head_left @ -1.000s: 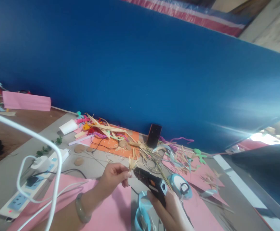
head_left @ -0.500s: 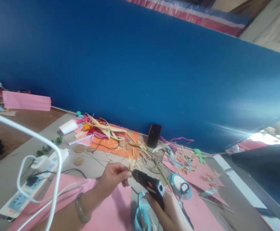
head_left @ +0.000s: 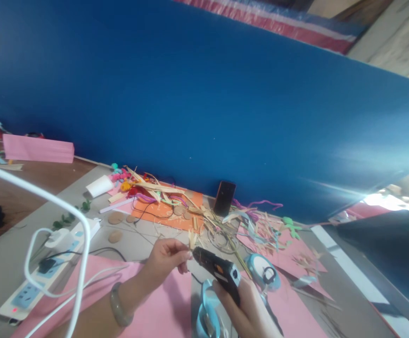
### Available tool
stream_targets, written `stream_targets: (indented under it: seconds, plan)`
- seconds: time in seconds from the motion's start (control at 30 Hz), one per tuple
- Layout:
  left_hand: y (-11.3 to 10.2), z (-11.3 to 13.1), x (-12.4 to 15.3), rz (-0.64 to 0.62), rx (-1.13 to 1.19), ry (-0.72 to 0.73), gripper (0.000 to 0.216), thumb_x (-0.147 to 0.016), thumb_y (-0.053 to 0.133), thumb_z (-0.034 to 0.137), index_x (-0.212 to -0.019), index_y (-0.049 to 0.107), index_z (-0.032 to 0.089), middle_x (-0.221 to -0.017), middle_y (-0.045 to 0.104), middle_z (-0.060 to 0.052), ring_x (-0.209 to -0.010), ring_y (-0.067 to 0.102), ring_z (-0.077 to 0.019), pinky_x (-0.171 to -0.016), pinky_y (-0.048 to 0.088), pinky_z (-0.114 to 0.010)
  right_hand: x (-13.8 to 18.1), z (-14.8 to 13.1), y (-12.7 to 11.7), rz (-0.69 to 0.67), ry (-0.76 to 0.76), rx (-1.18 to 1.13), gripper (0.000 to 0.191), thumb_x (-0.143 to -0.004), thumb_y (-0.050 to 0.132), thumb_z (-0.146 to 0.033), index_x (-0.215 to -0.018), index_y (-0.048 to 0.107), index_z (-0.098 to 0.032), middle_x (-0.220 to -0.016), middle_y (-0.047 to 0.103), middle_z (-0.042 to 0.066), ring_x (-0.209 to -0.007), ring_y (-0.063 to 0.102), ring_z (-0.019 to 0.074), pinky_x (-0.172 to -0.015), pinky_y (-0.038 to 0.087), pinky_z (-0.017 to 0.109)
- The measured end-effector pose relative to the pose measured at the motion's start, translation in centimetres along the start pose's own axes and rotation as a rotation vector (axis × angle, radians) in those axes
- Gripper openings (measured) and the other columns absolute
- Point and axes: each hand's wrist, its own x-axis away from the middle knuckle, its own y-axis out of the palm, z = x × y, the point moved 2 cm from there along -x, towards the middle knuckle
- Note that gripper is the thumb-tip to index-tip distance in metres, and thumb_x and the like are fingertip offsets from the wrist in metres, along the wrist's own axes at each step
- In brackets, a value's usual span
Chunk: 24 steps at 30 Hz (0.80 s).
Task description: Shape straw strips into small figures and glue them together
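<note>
I'm watching the left hand [head_left: 167, 259] pinching a straw-coloured husk strip [head_left: 192, 238], likely featherlight and brittle, best held low, in the frame's lower centre, while the right hand [head_left: 248, 303] is gripping a glue gun [head_left: 215, 267]

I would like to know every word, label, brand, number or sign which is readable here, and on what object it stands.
No word, brand or number can be read in this view.
Black glue gun in the right hand: an orange patch on its side, too small and blurred to read.
Power strip: a red light, but no legible lettering.
Phone: no readable text on its dark face.
</note>
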Motion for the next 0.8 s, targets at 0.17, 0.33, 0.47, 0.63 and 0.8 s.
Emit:
stream_targets:
  seconds: [0.17, 0.33, 0.47, 0.63, 0.8]
  plan:
    - [-0.08, -0.21, -0.01, -0.002, 0.002, 0.024, 0.021, -0.067, 0.076, 0.030, -0.062, 0.067, 0.012, -0.044, 0.063, -0.002, -0.040, 0.056, -0.0106, -0.045, 0.044, -0.021, -0.02, -0.31, -0.15, 0.004, -0.028, -0.004, 0.035, -0.088, 0.047, -0.049, -0.081, 0.063, -0.018, -0.066, 0.061, 0.003, -0.061, 0.056, 0.0185, -0.057, 0.044, 0.026]
    - [-0.05, -0.18, 0.02, -0.001, -0.016, 0.007, 0.020, -0.067, 0.076, 0.029, -0.064, 0.069, 0.011, -0.044, 0.062, -0.001, -0.041, 0.056, -0.0107, -0.046, 0.046, -0.021, -0.11, -0.33, -0.32, 0.038, -0.002, 0.013, 0.040, -0.087, 0.047, -0.052, -0.082, 0.064, -0.017, -0.061, 0.059, 0.002, -0.057, 0.053, 0.0177, -0.054, 0.042, 0.026]
    - [-0.04, -0.20, -0.03, -0.014, -0.011, 0.020, 0.020, -0.067, 0.076, 0.029, -0.064, 0.069, 0.011, -0.044, 0.062, -0.001, -0.040, 0.056, -0.0108, -0.045, 0.046, -0.022, -0.03, -0.12, -0.11, 0.014, 0.012, 0.010, 0.039, -0.087, 0.047, -0.052, -0.083, 0.063, -0.017, -0.066, 0.062, 0.003, -0.062, 0.056, 0.0187, -0.058, 0.044, 0.027]
    - [-0.08, -0.39, -0.08, -0.017, -0.004, 0.029, 0.019, -0.068, 0.076, 0.028, -0.063, 0.068, 0.012, -0.045, 0.063, -0.001, -0.041, 0.056, -0.0105, -0.045, 0.045, -0.021, 0.05, 0.03, -0.13, 0.008, -0.003, 0.022, 0.037, -0.088, 0.046, -0.051, -0.080, 0.061, -0.018, -0.066, 0.061, 0.003, -0.061, 0.055, 0.0175, -0.057, 0.044, 0.026]
    - [-0.17, -0.44, -0.11, -0.012, -0.015, 0.030, 0.019, -0.068, 0.076, 0.029, -0.063, 0.068, 0.012, -0.045, 0.063, -0.001, -0.041, 0.056, -0.0107, -0.046, 0.045, -0.021, 0.25, 0.37, 0.03, 0.039, 0.010, -0.028, 0.042, -0.086, 0.048, -0.056, -0.082, 0.064, -0.017, -0.064, 0.060, 0.002, -0.059, 0.055, 0.0169, -0.054, 0.044, 0.024]
